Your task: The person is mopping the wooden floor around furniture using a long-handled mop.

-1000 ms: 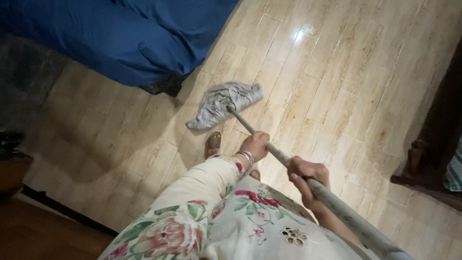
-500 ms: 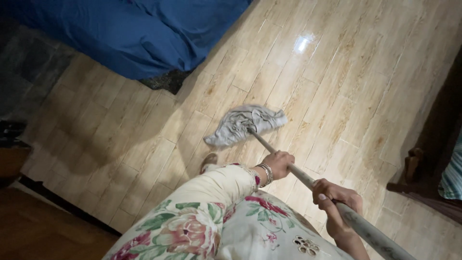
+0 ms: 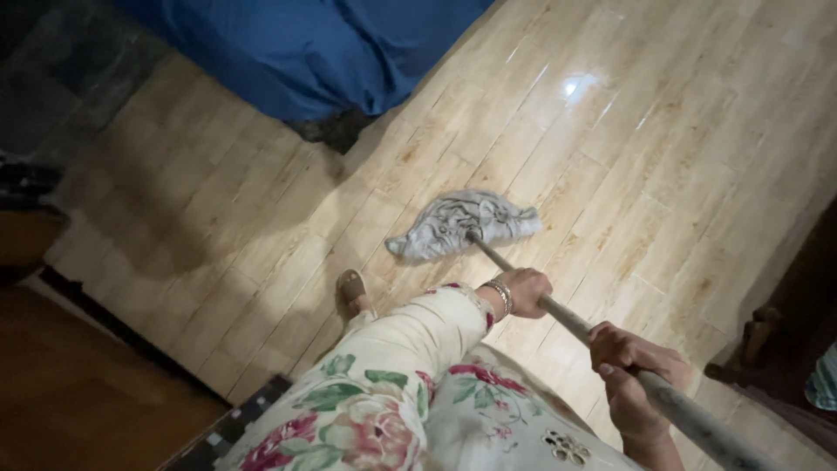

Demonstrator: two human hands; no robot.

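Note:
A grey cloth mop head (image 3: 460, 225) lies flat on the pale wood-look tiled floor (image 3: 663, 157), fixed to a long grey mop handle (image 3: 571, 321) that runs down to the lower right. My left hand (image 3: 525, 290), with bangles at the wrist and a floral sleeve, grips the handle close to the mop head. My right hand (image 3: 629, 362) grips the same handle higher up, near the bottom right. One sandalled foot (image 3: 351, 288) stands just left of the mop head.
A blue bedsheet (image 3: 323, 48) hangs over a bed at the top. Dark wooden furniture (image 3: 785, 323) stands at the right edge. A dark wooden surface (image 3: 78, 401) and a checkered strip (image 3: 231, 427) sit at the lower left.
The mop head has slid away from the blue sheet toward the middle of the floor, and both hands have shifted right and down along with the handle.

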